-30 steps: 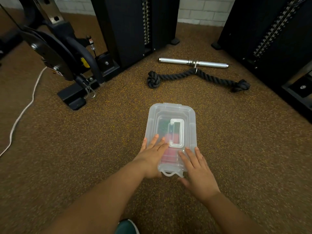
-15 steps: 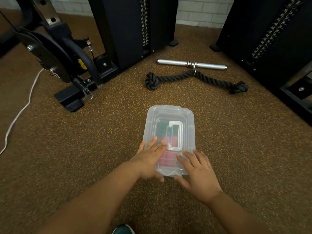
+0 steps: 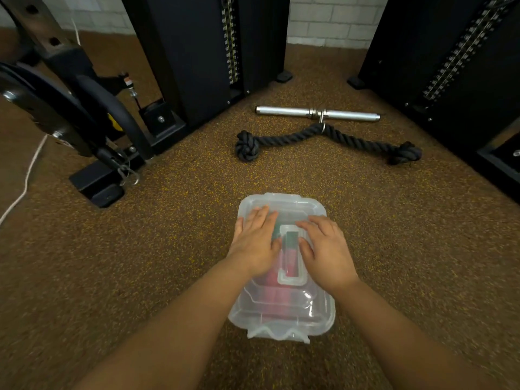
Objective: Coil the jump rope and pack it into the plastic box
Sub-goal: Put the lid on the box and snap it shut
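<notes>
Head view, both flat hands (image 3: 257,243) on plastic box (image 3: 284,313) lid, no legible writing

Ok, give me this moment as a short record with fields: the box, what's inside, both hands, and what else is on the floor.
box: clear plastic box on brown speckled floor, lid on
contents: red and green shapes seen through lid, blurred
left hand: flat on lid, left of its moulded handle
right hand: flat on lid, right of handle
behind box: black knotted rope and silver metal bar
far left: white cord
</notes>
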### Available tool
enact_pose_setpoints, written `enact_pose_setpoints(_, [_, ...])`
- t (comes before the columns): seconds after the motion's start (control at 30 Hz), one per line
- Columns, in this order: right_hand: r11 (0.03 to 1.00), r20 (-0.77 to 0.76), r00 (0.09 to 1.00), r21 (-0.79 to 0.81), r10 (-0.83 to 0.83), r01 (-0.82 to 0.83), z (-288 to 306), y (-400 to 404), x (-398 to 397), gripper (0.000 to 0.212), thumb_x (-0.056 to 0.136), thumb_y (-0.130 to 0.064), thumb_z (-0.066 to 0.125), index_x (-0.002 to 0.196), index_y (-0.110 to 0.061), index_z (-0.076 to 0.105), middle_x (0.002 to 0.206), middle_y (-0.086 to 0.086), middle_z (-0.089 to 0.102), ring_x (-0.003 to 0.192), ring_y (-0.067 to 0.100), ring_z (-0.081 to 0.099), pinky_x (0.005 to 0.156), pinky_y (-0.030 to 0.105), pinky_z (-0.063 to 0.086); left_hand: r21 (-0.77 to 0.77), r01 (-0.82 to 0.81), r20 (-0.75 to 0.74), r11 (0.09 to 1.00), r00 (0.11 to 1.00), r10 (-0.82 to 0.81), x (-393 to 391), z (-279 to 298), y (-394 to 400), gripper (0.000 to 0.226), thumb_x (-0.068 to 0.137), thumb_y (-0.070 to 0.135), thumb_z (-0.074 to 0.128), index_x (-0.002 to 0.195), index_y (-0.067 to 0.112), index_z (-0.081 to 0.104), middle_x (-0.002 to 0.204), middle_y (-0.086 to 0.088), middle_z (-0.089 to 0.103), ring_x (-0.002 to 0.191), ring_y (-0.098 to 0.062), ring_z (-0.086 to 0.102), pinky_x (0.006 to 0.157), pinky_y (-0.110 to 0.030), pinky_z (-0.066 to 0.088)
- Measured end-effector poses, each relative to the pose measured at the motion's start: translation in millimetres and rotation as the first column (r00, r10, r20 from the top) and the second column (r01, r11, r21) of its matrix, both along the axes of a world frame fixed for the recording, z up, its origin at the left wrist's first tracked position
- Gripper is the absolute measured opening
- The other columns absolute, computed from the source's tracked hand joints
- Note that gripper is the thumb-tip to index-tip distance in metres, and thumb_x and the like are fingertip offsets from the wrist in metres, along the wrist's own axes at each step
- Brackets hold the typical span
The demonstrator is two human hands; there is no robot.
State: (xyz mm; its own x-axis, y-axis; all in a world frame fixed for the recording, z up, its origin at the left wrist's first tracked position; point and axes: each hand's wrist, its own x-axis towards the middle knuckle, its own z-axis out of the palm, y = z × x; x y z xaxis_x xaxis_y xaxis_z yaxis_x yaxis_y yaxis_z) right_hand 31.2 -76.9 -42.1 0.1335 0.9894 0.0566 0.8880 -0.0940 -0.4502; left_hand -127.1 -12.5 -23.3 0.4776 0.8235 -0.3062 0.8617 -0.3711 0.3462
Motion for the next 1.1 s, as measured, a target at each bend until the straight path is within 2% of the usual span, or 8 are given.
enact_pose_setpoints(0.2, [0.999, -0.024, 0.999, 0.026, 0.034, -0.033, -10.6, 39.1, 8.4, 0.043, 0.090, -0.029, 0.040, 0.124, -0.011, 0.059, 0.131, 0.014, 0.054, 0.129, 0.035, 0.042, 0.112, 0.046, 0.030, 0.164, -0.038, 0.039, 0.986, 0.999, 0.032, 15.3, -16.4, 29.2, 0.060, 0.098, 0.041, 0.029, 0.152, 0.021, 0.012, 0.163, -0.001, 0.000, 0.149, -0.017, -0.008, 0.119, -0.043, -0.008])
enact_pose_setpoints(0.4, [0.997, -0.223, 0.972, -0.022, -0.075, 0.071, -9.8, 67.0, 13.8, 0.037, 0.094, -0.020, 0.050, 0.130, -0.012, 0.054, 0.135, 0.011, 0.049, 0.127, 0.027, 0.043, 0.108, 0.033, 0.030, 0.202, -0.165, 0.082, 0.965, 0.985, 0.151, 20.1, -22.9, 66.3, 0.051, 0.097, 0.042, 0.032, 0.143, 0.020, 0.036, 0.147, -0.005, 0.042, 0.136, -0.023, 0.035, 0.114, -0.041, 0.016])
enact_pose_setpoints(0.53, [0.905, -0.508, 0.763, -0.349, -0.400, 0.242, -4.6, 88.3, 22.0, 0.035, 0.090, -0.040, 0.057, 0.119, -0.022, 0.063, 0.121, 0.002, 0.061, 0.109, 0.022, 0.058, 0.095, 0.032, 0.045, -0.106, -0.319, 0.036, 0.942, 0.945, 0.324, 24.7, -12.7, 95.0, 0.054, 0.094, 0.053, 0.033, 0.122, 0.015, 0.059, 0.125, -0.013, 0.061, 0.112, -0.032, 0.057, 0.092, -0.038, 0.045])
enact_pose_setpoints(0.7, [0.796, -0.719, 0.370, -0.596, -0.589, 0.107, -0.2, 99.2, 37.0, 0.032, 0.079, -0.035, 0.073, 0.100, -0.012, 0.069, 0.094, 0.012, 0.072, 0.073, 0.024, 0.069, 0.056, 0.029, 0.056, -0.396, -0.400, -0.042, 0.826, 0.907, 0.419, 26.2, -5.5, 118.7, 0.083, 0.074, 0.068, 0.056, 0.133, 0.009, 0.053, 0.137, -0.014, 0.053, 0.118, -0.033, 0.055, 0.096, -0.037, 0.047])
enact_pose_setpoints(0.83, [0.789, -0.741, 0.352, -0.615, -0.572, -0.013, -7.8, 103.6, 45.5, 0.034, 0.078, -0.033, 0.073, 0.106, -0.014, 0.069, 0.102, 0.014, 0.073, 0.082, 0.027, 0.070, 0.064, 0.033, 0.056, -0.503, -0.401, -0.041, 0.765, 0.896, 0.442, 24.7, -5.2, 122.7, 0.114, 0.046, 0.081, 0.066, 0.136, 0.012, 0.049, 0.140, -0.010, 0.052, 0.120, -0.032, 0.054, 0.095, -0.040, 0.046])
enact_pose_setpoints(0.97, [0.862, -0.840, 0.209, -0.506, -0.501, 0.033, -13.4, 103.9, 44.8, 0.050, 0.080, -0.016, 0.073, 0.127, -0.016, 0.056, 0.118, 0.010, 0.066, 0.098, 0.025, 0.067, 0.077, 0.033, 0.056, -0.551, -0.332, 0.227, 0.766, 0.823, 0.520, 21.4, -15.0, 117.2, 0.108, 0.045, 0.064, 0.082, 0.136, 0.017, 0.049, 0.133, -0.001, 0.057, 0.116, -0.021, 0.056, 0.102, -0.035, 0.043])
enact_pose_setpoints(1.03, [0.902, -0.861, 0.281, -0.429, -0.423, 0.043, -14.1, 103.4, 43.9, 0.057, 0.080, -0.013, 0.072, 0.133, -0.017, 0.051, 0.121, 0.007, 0.061, 0.101, 0.021, 0.065, 0.080, 0.029, 0.054, -0.523, -0.350, 0.340, 0.777, 0.750, 0.567, 21.1, -23.0, 110.5, 0.115, 0.035, 0.064, 0.083, 0.137, 0.025, 0.046, 0.127, 0.001, 0.062, 0.111, -0.017, 0.060, 0.103, -0.037, 0.045])
enact_pose_setpoints(1.1, [0.921, -0.821, 0.457, -0.389, -0.343, -0.007, -13.1, 103.5, 42.5, 0.061, 0.080, -0.018, 0.073, 0.136, -0.021, 0.049, 0.124, 0.006, 0.056, 0.105, 0.021, 0.063, 0.086, 0.032, 0.053, -0.416, -0.362, 0.379, 0.834, 0.765, 0.521, 19.9, -29.5, 104.4, 0.089, 0.043, 0.067, 0.079, 0.123, 0.036, 0.056, 0.117, 0.006, 0.065, 0.105, -0.015, 0.062, 0.098, -0.038, 0.048])
